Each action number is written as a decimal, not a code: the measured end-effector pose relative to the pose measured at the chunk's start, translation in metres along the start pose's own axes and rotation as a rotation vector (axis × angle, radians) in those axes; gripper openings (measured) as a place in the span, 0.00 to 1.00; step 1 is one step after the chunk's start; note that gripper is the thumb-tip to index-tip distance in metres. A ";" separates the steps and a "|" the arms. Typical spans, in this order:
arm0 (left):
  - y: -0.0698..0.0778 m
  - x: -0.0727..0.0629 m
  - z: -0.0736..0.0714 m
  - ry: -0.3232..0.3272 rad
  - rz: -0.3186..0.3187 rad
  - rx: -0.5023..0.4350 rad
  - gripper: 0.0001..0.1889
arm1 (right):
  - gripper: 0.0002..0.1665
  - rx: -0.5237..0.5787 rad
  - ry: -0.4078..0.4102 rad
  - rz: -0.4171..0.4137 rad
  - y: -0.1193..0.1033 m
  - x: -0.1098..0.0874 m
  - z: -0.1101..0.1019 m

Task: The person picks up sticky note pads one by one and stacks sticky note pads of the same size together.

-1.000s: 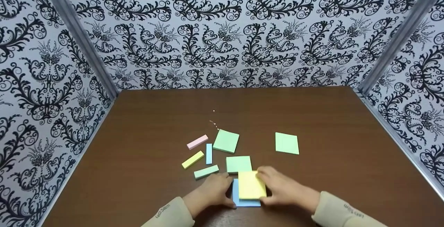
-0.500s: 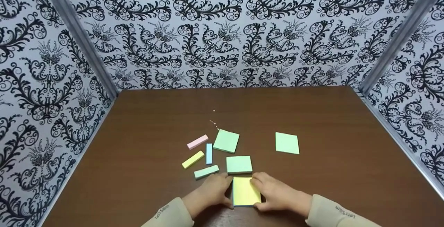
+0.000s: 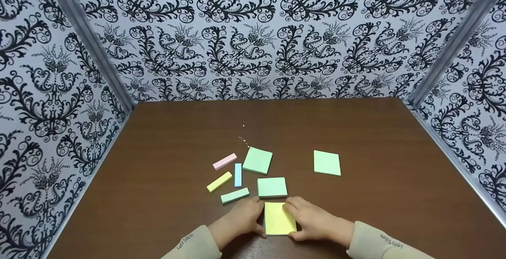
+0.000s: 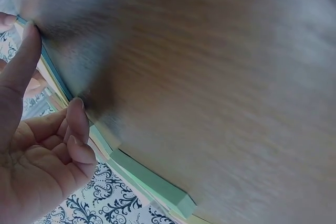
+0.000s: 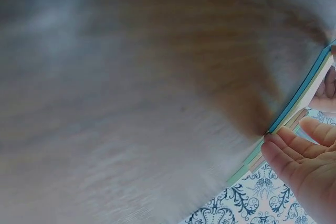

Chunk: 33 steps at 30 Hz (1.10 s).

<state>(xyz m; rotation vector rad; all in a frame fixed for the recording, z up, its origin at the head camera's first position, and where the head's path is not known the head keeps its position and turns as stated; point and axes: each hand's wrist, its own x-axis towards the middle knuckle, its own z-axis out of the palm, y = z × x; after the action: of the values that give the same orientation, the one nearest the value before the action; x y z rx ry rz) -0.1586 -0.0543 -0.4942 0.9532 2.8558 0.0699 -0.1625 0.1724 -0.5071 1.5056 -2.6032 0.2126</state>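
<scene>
Near the table's front edge lies a yellow sticky note pad (image 3: 279,220), square over a blue sticky note pad (image 5: 300,98) whose edge shows below it in the wrist views. My left hand (image 3: 240,217) spans the left side of this stack, with thumb and fingers at its near and far corners. On the opposite side my right hand (image 3: 315,218) grips the stack, its fingers over the far right part of the yellow pad and its thumb at the near corner. A green sticky note pad (image 3: 272,187) sits just behind the stack.
Further back is a second green pad (image 3: 257,160), with a thinner light green one (image 3: 327,163) to the right. Narrow sticky note strips in pink (image 3: 225,161), blue (image 3: 238,174), yellow (image 3: 219,182) and green (image 3: 235,196) lie left. Patterned walls (image 3: 253,37) enclose the table.
The right hand has brought the yellow pad down and left, from askew above the blue pad to lined up on it. Over the last half second the hands have hardly moved.
</scene>
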 end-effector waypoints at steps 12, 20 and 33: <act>-0.001 -0.005 -0.004 -0.024 0.004 -0.038 0.43 | 0.38 -0.005 0.055 -0.010 0.000 0.000 -0.004; -0.003 -0.011 -0.006 -0.054 0.043 -0.047 0.42 | 0.38 0.006 0.041 -0.017 0.001 0.000 -0.005; -0.001 -0.010 -0.002 0.035 0.076 0.148 0.33 | 0.38 0.078 -0.075 0.052 -0.001 0.001 -0.003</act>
<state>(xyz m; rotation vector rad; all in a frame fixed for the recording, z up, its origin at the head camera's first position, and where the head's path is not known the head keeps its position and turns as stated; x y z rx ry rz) -0.1518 -0.0609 -0.4912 1.0990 2.8896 -0.1206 -0.1621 0.1712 -0.5038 1.4994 -2.7251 0.2710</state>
